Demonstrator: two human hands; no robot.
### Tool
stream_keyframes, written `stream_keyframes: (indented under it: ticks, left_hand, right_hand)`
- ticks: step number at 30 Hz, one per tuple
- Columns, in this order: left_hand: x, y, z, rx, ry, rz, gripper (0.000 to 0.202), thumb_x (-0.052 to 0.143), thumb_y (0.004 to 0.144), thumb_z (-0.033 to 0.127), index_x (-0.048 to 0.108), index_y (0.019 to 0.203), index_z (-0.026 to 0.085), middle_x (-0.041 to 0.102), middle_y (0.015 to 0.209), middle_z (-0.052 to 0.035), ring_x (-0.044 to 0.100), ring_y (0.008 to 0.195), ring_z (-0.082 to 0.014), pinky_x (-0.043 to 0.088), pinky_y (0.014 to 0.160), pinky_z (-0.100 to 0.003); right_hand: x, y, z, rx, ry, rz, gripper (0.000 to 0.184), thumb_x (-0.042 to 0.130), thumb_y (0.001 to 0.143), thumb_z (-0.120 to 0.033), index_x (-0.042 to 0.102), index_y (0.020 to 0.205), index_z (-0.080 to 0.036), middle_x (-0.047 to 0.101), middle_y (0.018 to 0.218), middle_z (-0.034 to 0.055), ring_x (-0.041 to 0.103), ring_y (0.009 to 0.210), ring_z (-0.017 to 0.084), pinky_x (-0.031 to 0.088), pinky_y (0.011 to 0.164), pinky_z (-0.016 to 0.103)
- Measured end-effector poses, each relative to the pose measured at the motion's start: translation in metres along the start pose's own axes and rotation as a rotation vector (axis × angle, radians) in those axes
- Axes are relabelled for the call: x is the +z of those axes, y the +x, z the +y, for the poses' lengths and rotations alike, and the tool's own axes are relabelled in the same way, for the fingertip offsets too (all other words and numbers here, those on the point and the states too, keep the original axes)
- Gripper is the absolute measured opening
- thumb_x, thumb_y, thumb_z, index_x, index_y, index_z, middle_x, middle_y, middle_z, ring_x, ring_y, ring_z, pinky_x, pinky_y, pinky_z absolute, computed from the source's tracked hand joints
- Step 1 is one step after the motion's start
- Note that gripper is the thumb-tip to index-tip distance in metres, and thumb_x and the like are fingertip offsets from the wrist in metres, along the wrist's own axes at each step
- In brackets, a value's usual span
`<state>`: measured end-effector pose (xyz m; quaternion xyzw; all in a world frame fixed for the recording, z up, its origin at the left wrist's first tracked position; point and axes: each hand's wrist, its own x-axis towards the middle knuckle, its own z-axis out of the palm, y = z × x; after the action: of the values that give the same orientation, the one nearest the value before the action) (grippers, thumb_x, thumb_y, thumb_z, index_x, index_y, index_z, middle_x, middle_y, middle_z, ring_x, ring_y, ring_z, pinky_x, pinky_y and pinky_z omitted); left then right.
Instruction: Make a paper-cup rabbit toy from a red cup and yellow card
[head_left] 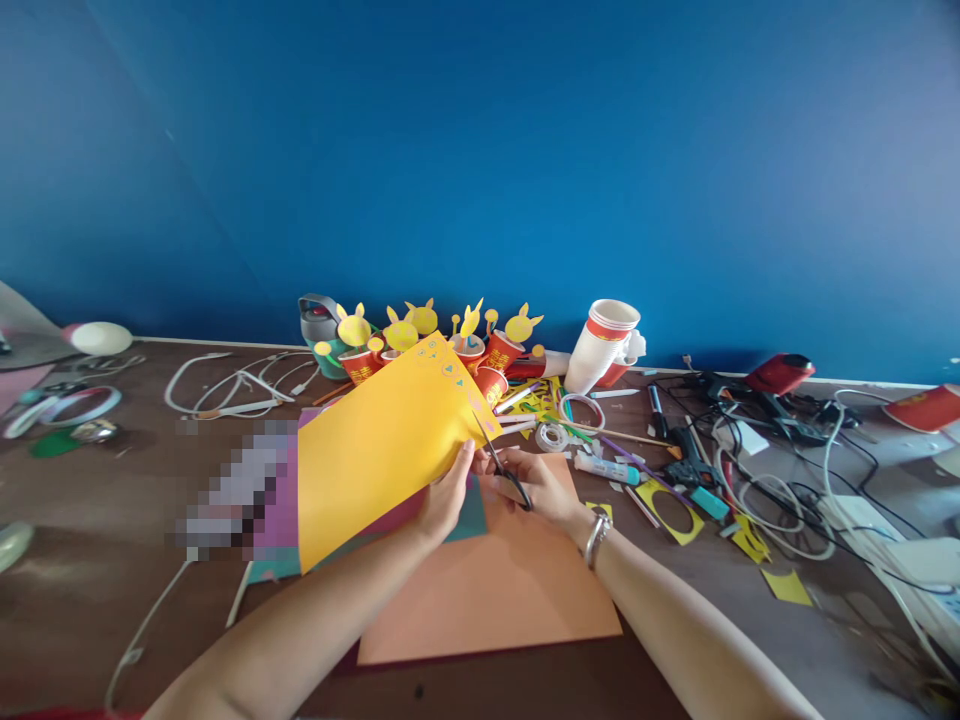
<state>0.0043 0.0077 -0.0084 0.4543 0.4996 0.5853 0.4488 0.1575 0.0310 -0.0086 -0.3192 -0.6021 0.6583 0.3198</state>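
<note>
Now the left hand (pixel 448 492) pinches the right edge of the yellow paper sheet (pixel 382 440), fingers closed on it, and holds it tilted above the brown table (pixel 97 560). The right hand (pixel 541 487) grips black scissors (pixel 504 467), fingers through the handles, with the blades at the sheet's edge. An orange sheet (pixel 495 590) lies flat under both hands. Behind stand red cups with yellow ears (pixel 420 345) and a stack of paper cups (pixel 604 345).
</note>
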Motion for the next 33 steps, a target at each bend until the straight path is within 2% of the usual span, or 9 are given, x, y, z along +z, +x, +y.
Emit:
stream_keyframes:
  ticks: [5, 10, 17, 21, 24, 26, 33]
  left_hand:
    - [0.0, 0.001, 0.001, 0.024, 0.015, -0.01, 0.041, 0.05, 0.084, 0.054, 0.06, 0.066, 0.019, 0.058, 0.066, -0.0004, 0.056, 0.069, -0.0154, 0.046, 0.081, -0.028]
    - [0.001, -0.001, -0.005, 0.003, -0.012, -0.009, 0.037, 0.052, 0.084, 0.051, 0.062, 0.068, 0.019, 0.062, 0.07, -0.0001, 0.058, 0.071, -0.0153, 0.046, 0.08, -0.028]
    - [0.003, -0.003, -0.004, 0.006, -0.029, -0.02, 0.035, 0.053, 0.084, 0.049, 0.06, 0.068, 0.02, 0.063, 0.071, 0.0005, 0.06, 0.073, -0.0156, 0.047, 0.081, -0.028]
    - [0.002, -0.005, 0.0, 0.072, -0.004, -0.028, 0.033, 0.053, 0.085, 0.047, 0.062, 0.067, 0.02, 0.065, 0.072, 0.0, 0.061, 0.075, -0.0165, 0.047, 0.084, -0.029]
    - [0.002, -0.011, 0.003, 0.083, 0.068, -0.114, 0.035, 0.053, 0.086, 0.047, 0.064, 0.064, 0.021, 0.066, 0.066, -0.0009, 0.063, 0.074, -0.018, 0.048, 0.086, -0.031]
    - [0.003, -0.014, 0.006, 0.079, 0.11, -0.159, 0.037, 0.053, 0.085, 0.048, 0.065, 0.063, 0.021, 0.066, 0.062, -0.0008, 0.063, 0.069, -0.0179, 0.049, 0.083, -0.031]
    - [0.004, -0.016, 0.004, 0.088, 0.173, -0.119, 0.044, 0.049, 0.085, 0.054, 0.061, 0.062, 0.018, 0.065, 0.063, -0.0003, 0.061, 0.063, -0.0145, 0.05, 0.074, -0.028]
  right_hand:
    - [-0.001, 0.002, 0.0, 0.002, -0.013, 0.007, 0.033, 0.073, 0.072, -0.041, 0.06, 0.086, -0.015, 0.059, 0.06, -0.0019, 0.045, 0.038, 0.006, 0.036, 0.035, 0.018]
    - [0.001, 0.002, 0.002, -0.005, 0.031, 0.023, 0.034, 0.072, 0.073, -0.043, 0.058, 0.089, -0.015, 0.059, 0.059, -0.002, 0.049, 0.042, 0.008, 0.038, 0.037, 0.019]
    - [0.005, 0.001, -0.002, -0.018, 0.009, 0.063, 0.037, 0.071, 0.074, -0.044, 0.051, 0.088, -0.017, 0.059, 0.058, -0.0038, 0.049, 0.041, 0.008, 0.037, 0.038, 0.02]
    - [0.006, 0.001, -0.001, -0.031, 0.048, 0.057, 0.04, 0.073, 0.073, -0.044, 0.045, 0.09, -0.02, 0.059, 0.058, -0.0054, 0.05, 0.042, 0.009, 0.039, 0.039, 0.02]
    - [0.006, 0.002, 0.0, -0.086, 0.112, 0.05, 0.043, 0.073, 0.074, -0.042, 0.041, 0.095, -0.021, 0.06, 0.06, -0.0058, 0.054, 0.046, 0.01, 0.042, 0.042, 0.02]
    - [0.005, 0.003, 0.0, -0.101, 0.122, 0.053, 0.044, 0.073, 0.075, -0.042, 0.041, 0.097, -0.021, 0.06, 0.059, -0.0063, 0.054, 0.046, 0.009, 0.042, 0.042, 0.019]
    - [-0.001, 0.004, -0.001, -0.116, 0.136, 0.04, 0.048, 0.076, 0.071, -0.041, 0.04, 0.096, -0.021, 0.058, 0.059, -0.008, 0.05, 0.04, 0.008, 0.038, 0.035, 0.017]
